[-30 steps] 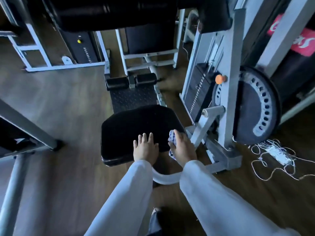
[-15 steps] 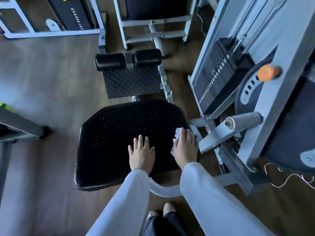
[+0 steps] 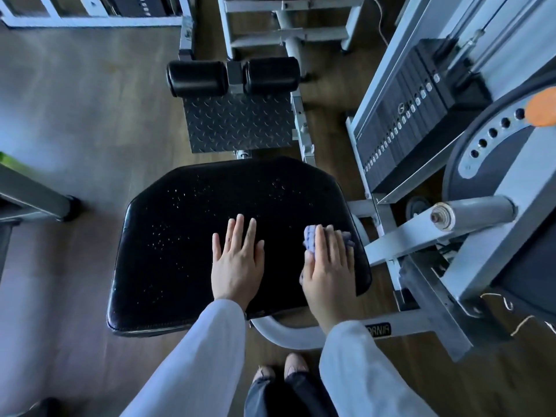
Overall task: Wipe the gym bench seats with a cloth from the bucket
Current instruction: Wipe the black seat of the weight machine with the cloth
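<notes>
A black padded seat [image 3: 192, 236] of a gym machine fills the middle of the view, speckled with small droplets. My left hand [image 3: 237, 260] lies flat on the seat near its front, fingers straight and slightly spread. My right hand [image 3: 329, 266] presses a pale blue-and-white cloth [image 3: 311, 239] flat against the seat's right side; the cloth pokes out beyond the fingertips and is mostly covered by the hand. No bucket is in view.
Two black roller pads [image 3: 233, 78] and a checker-plate footrest [image 3: 237, 124] lie beyond the seat. A weight stack [image 3: 400, 130], a grey frame with a protruding bar [image 3: 469, 210] and an orange knob [image 3: 541, 111] crowd the right. My feet [image 3: 282, 371] stand on wooden floor.
The view has tilted down and closer to the seat. Both hands have slid further onto the seat, the right one carrying the cloth along the right side.
</notes>
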`<state>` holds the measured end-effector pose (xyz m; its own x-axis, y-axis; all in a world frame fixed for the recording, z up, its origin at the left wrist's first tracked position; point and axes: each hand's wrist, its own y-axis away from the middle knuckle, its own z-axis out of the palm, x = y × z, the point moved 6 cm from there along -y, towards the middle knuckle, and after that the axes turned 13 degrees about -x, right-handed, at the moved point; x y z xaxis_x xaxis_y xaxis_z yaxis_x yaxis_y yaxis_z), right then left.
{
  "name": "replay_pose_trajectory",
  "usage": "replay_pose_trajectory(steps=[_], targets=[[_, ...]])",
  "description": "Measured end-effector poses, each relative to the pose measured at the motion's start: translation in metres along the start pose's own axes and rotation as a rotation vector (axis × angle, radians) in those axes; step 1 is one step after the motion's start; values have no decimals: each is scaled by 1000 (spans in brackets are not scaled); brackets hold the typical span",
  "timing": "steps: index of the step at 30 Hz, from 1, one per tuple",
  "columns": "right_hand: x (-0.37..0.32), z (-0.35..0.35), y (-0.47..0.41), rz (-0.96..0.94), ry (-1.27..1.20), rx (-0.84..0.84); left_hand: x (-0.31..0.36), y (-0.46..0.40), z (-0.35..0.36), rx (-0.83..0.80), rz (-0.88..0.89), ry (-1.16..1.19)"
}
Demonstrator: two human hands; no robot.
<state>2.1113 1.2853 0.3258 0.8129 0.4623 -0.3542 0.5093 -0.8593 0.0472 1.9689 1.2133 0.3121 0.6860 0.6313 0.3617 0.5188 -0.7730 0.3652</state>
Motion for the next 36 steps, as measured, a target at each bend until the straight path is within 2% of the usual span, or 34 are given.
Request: replay_pose_trajectory(steps=[3, 6, 9, 13, 17, 20, 23, 25, 27, 30, 32, 34, 36], targets=[[-5, 4, -31, 99, -32, -31, 1, 0, 0, -3, -6, 8], [-31, 14, -28, -13, 8, -74, 0, 0, -1, 7, -12, 28], [-36, 16, 11, -108, 8, -49, -2, -1, -1, 17, -33, 59], [15, -3, 23, 93, -50, 74, -4, -3, -3, 47, -42, 128], [46, -12, -35, 229, -98, 49, -4, -5, -4, 80, -61, 138], [14, 1, -54, 119, -52, -25, -4, -8, -5, 82, -82, 134], [-24, 13, -23, -110, -6, -90, -3, -16, -7, 69, -102, 125], [-26, 13, -4, -188, -15, -117, -2, -22, -9, 63, -110, 137], [-10, 8, -10, -146, -22, -83, -3, -31, -14, 50, -113, 139], [11, 4, -54, 13, -7, -31, -12, -48, -24, 3, -127, 120], [12, 6, -92, 82, -37, -97, -19, -57, -28, -30, -131, 115], [-1, 12, -120, 45, -28, -184, -23, -62, -30, -32, -114, 85], [-26, 22, -125, -81, 2, -246, -24, -64, -31, -10, -93, 42]])
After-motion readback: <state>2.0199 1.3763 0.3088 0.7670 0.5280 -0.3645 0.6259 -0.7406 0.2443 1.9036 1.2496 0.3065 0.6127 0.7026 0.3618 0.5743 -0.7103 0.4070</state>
